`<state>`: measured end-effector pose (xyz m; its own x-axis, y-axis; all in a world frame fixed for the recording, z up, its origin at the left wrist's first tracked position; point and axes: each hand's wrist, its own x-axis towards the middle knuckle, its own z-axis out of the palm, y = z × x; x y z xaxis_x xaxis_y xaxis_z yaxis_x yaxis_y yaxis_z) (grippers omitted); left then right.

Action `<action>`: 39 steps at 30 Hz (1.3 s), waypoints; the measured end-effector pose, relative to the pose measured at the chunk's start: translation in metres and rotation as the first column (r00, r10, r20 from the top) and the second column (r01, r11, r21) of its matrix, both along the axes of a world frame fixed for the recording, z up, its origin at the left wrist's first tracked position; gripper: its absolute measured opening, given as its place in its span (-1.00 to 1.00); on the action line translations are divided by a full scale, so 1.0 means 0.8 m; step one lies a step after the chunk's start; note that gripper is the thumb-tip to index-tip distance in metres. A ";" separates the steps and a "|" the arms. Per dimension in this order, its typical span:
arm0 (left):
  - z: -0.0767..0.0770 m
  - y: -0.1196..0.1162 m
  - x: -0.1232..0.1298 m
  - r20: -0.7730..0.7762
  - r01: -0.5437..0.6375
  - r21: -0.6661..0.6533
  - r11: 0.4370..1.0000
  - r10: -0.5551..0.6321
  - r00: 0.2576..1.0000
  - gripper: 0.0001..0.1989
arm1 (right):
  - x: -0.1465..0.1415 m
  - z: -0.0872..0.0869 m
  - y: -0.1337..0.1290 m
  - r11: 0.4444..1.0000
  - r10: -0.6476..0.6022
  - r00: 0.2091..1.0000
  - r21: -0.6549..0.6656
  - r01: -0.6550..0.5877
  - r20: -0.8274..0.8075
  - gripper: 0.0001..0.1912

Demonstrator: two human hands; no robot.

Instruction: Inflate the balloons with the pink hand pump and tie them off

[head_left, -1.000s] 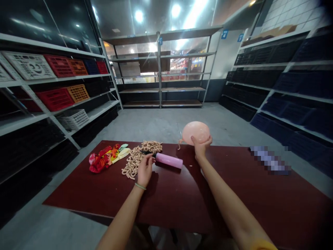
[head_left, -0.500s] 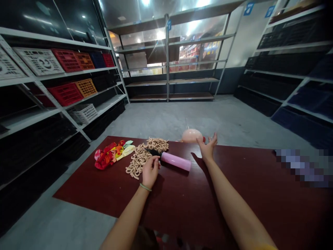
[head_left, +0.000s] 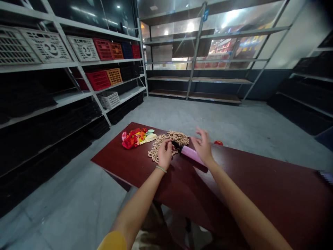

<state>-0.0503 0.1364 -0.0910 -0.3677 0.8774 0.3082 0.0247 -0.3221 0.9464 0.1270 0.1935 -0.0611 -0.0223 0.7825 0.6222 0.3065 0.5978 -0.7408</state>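
A pink cylinder with a black tapered end point(head_left: 192, 155), which looks like a hand pump, lies on the dark red table. My left hand point(head_left: 164, 154) is beside its black end, fingers curled in toward the thumb; whatever they may hold is hidden. Over the pink end is my right hand point(head_left: 203, 147), its fingers apart and slightly blurred, with nothing visible in them. A heap of beige, curled, rope-like pieces point(head_left: 179, 136) lies behind and around my left hand. To its left is a pile of limp red, yellow and pale green pieces point(head_left: 135, 138), like deflated balloons.
A small orange-red round thing point(head_left: 218, 142) shows at the far edge of the table point(head_left: 249, 180). Shelving with white, red and orange crates point(head_left: 99, 80) runs along the left. Another rack point(head_left: 221, 80) stands across the grey floor.
The view has swung left, so the table contents appear farther right. My right hand has come closer to the pink cylinder. The pale pink round thing beyond the table edge no longer shows.
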 end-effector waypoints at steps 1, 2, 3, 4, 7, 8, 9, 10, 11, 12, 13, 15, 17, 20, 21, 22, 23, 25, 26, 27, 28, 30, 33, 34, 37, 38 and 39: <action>0.004 -0.002 -0.012 -0.032 -0.014 0.001 1.000 0.015 0.999 -0.74 | -0.020 0.000 -0.005 0.998 0.063 0.997 -0.011 -0.063 0.047 -0.52; 0.007 -0.005 -0.027 -0.077 -0.024 0.000 1.000 0.024 0.997 -0.75 | -0.039 -0.002 -0.010 0.993 0.118 0.989 -0.026 -0.116 0.092 -0.55; 0.009 -0.008 -0.044 -0.122 -0.037 -0.005 0.999 0.036 0.992 -0.76 | -0.058 -0.005 -0.014 0.986 0.164 0.977 -0.043 -0.160 0.133 -0.58; 0.009 -0.011 -0.063 -0.167 -0.050 -0.015 0.999 0.047 0.985 -0.76 | -0.077 -0.009 -0.017 0.978 0.205 0.964 -0.060 -0.198 0.170 -0.60; 0.002 -0.022 -0.127 -0.259 -0.153 -0.039 0.987 0.138 0.956 -0.77 | -0.136 -0.024 -0.023 0.956 0.294 0.922 -0.096 -0.279 0.250 -0.66; -0.003 -0.025 -0.148 -0.290 -0.190 -0.049 0.981 0.168 0.942 -0.77 | -0.156 -0.030 -0.023 0.948 0.317 0.908 -0.107 -0.299 0.274 -0.67; -0.008 -0.027 -0.167 -0.320 -0.221 -0.064 0.973 0.190 0.928 -0.78 | -0.175 -0.035 -0.022 0.942 0.336 0.894 -0.118 -0.315 0.296 -0.68; -0.013 -0.029 -0.183 -0.330 -0.251 -0.089 0.964 0.209 0.920 -0.79 | -0.195 -0.039 -0.021 0.936 0.352 0.881 -0.128 -0.328 0.316 -0.69; -0.018 -0.029 -0.196 -0.311 -0.285 -0.117 0.951 0.238 0.920 -0.80 | -0.214 -0.043 -0.018 0.931 0.365 0.869 -0.138 -0.338 0.333 -0.69; -0.023 -0.029 -0.205 -0.267 -0.319 -0.146 0.936 0.273 0.924 -0.80 | -0.232 -0.047 -0.014 0.928 0.372 0.860 -0.147 -0.342 0.349 -0.69; -0.027 -0.028 -0.212 -0.204 -0.350 -0.176 0.920 0.314 0.927 -0.79 | -0.250 -0.050 -0.009 0.927 0.375 0.853 -0.155 -0.342 0.362 -0.69; -0.032 -0.024 -0.218 -0.084 -0.391 -0.221 0.893 0.382 0.920 -0.78 | -0.280 -0.054 0.003 0.930 0.367 0.849 -0.171 -0.326 0.381 -0.69; -0.035 -0.021 -0.217 -0.046 -0.398 -0.231 0.888 0.398 0.916 -0.79 | -0.305 -0.056 0.017 0.935 0.352 0.851 -0.189 -0.301 0.390 -0.71; -0.036 -0.019 -0.215 -0.041 -0.392 -0.224 0.892 0.394 0.918 -0.80 | -0.327 -0.059 0.034 0.940 0.329 0.862 -0.219 -0.260 0.386 -0.79; -0.036 -0.019 -0.215 -0.027 -0.395 -0.226 0.890 0.400 0.916 -0.80 | -0.330 -0.060 0.039 0.941 0.320 0.868 -0.231 -0.247 0.379 -0.84; -0.036 -0.018 -0.216 -0.009 -0.399 -0.230 0.887 0.408 0.913 -0.80 | -0.333 -0.061 0.042 0.941 0.313 0.875 -0.244 -0.234 0.370 -0.88; -0.037 -0.018 -0.216 0.006 -0.402 -0.234 0.885 0.415 0.910 -0.79 | -0.334 -0.061 0.044 0.941 0.305 0.882 -0.258 -0.221 0.358 -0.90; -0.037 -0.018 -0.217 0.019 -0.398 -0.233 0.887 0.413 0.910 -0.78 | -0.331 -0.060 0.047 0.938 0.284 0.902 -0.288 -0.192 0.326 -0.89; -0.036 -0.018 -0.216 0.024 -0.388 -0.226 0.893 0.404 0.915 -0.78 | -0.328 -0.057 0.048 0.937 0.271 0.913 -0.302 -0.177 0.305 -0.88; -0.035 -0.019 -0.215 0.035 -0.375 -0.213 0.903 0.390 0.920 -0.76 | -0.323 -0.053 0.049 0.935 0.258 0.924 -0.315 -0.165 0.281 -0.88; -0.034 -0.019 -0.213 0.053 -0.355 -0.193 0.915 0.371 0.927 -0.75 | -0.317 -0.047 0.048 0.931 0.250 0.934 -0.329 -0.159 0.255 -0.87; -0.031 -0.021 -0.208 0.090 -0.294 -0.138 0.946 0.308 0.947 -0.72 | -0.298 -0.031 0.045 0.917 0.262 0.944 -0.356 -0.179 0.200 -0.84; -0.027 -0.026 -0.202 0.044 -0.151 -0.084 0.985 0.156 0.987 -0.67 | -0.258 0.000 0.031 0.886 0.330 0.936 -0.381 -0.262 0.123 -0.83; -0.025 -0.029 -0.201 0.006 -0.112 -0.086 0.990 0.113 0.994 -0.65 | -0.242 0.011 0.024 0.878 0.350 0.931 -0.381 -0.289 0.103 -0.82; -0.018 -0.038 -0.193 -0.109 -0.075 -0.103 0.992 0.064 0.992 -0.61 | -0.194 0.038 -0.001 0.866 0.388 0.919 -0.369 -0.338 0.067 -0.82; -0.014 -0.041 -0.187 -0.133 -0.060 -0.112 0.992 0.045 0.990 -0.59 | -0.178 0.045 -0.011 0.863 0.394 0.917 -0.368 -0.347 0.060 -0.82; -0.008 -0.044 -0.178 -0.142 -0.023 -0.126 0.992 0.005 0.990 -0.58 | -0.163 0.051 -0.020 0.860 0.402 0.914 -0.367 -0.355 0.057 -0.82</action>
